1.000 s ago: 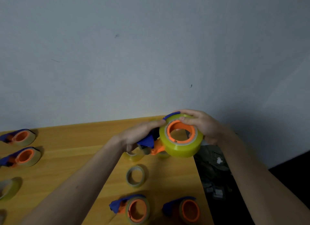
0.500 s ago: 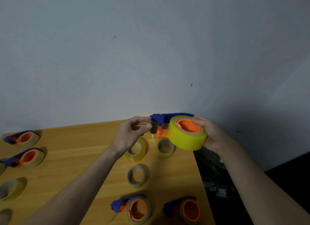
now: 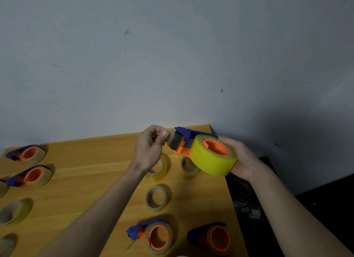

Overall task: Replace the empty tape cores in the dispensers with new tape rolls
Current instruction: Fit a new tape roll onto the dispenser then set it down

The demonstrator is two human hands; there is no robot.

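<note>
my right hand (image 3: 242, 159) grips the new yellow roll (image 3: 212, 157) seated on the dispenser (image 3: 183, 141), held above the table (image 3: 95, 170). left hand (image 3: 149, 147) pinches the tape end at the nose. i'd pull it straight across the blade, keeping tension.

The scene is dim and soft, with mild blur throughout. The yellow tape roll (image 3: 212, 159) beside the right hand (image 3: 242, 161) is the brightest thing. A broad shadow darkens the wall (image 3: 287, 126) right of that hand. Dispensers (image 3: 28, 154) far left of the left hand (image 3: 148, 149) look smeared, and the table (image 3: 86, 170) edge bows with wide-angle distortion.
</note>
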